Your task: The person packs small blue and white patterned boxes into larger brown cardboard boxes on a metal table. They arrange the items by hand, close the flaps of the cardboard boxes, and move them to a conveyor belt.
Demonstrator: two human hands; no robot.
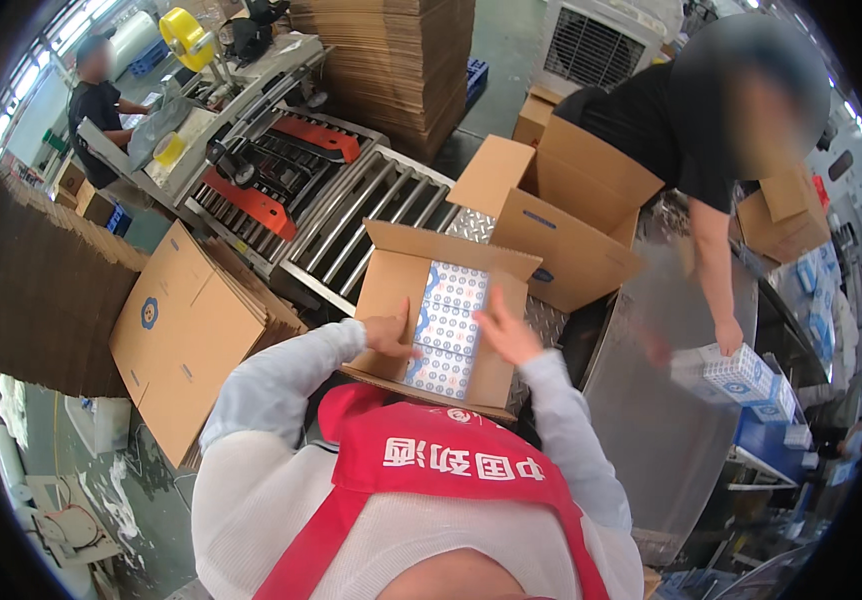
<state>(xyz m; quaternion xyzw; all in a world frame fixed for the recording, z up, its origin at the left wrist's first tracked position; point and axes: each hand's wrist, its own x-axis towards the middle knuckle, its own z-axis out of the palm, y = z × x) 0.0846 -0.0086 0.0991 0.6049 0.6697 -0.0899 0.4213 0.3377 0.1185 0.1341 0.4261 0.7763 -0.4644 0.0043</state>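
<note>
In front of me sits an open cardboard carton (454, 243). Between its brown side panels lie white packs with a blue pattern (447, 326), in a column. My left hand (388, 333) rests at the left panel, fingers stretched toward the packs' edge. On the opposite side, my right hand (507, 328) is at the right panel with its fingers apart, close to the packs; it is slightly blurred. Neither hand grips anything that I can see. Whatever lies under the visible packs is hidden.
Beyond the carton run conveyor rollers (348, 240) to a taping machine (281, 165). Flat cartons (186, 330) lean at my left. An open larger carton (561, 240) stands far right. Across the metal table (651, 400), a co-worker's hand (728, 335) touches patterned packs (738, 375).
</note>
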